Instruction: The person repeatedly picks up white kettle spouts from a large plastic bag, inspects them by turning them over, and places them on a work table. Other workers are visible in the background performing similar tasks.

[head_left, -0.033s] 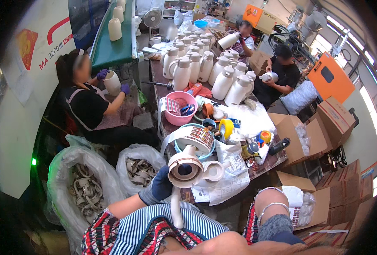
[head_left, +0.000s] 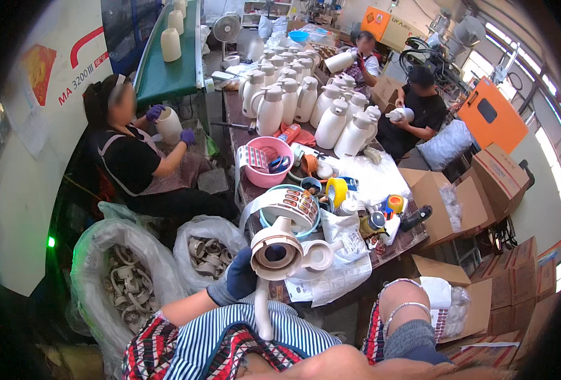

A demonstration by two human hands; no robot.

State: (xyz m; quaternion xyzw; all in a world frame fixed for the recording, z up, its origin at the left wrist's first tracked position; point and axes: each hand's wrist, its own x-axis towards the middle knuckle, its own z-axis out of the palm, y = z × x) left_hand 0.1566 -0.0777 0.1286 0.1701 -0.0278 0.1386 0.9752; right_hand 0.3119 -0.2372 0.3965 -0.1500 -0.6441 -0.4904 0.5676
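My left hand (head_left: 240,277), in a dark blue glove, is closed on the left side of a cream vacuum jug (head_left: 277,248). A round, ringed end of the jug with a dark centre faces me, and its curved handle hangs down over my striped apron. At the lower right, my right forearm, wearing a bracelet, is bent back. Only the grey cuff and dark blue back of my right hand's glove (head_left: 421,354) show; its fingers are hidden. Just right of the jug, a white round part (head_left: 318,256) lies by printed sheets on the table.
Finished-looking jugs (head_left: 269,111) crowd the table beyond a pink basin (head_left: 283,144) and a label roll (head_left: 296,208). Plastic sacks of ring-shaped parts (head_left: 128,285) stand left. Cardboard boxes (head_left: 448,202) line the right. Three co-workers sit around, each handling a jug or jug shell.
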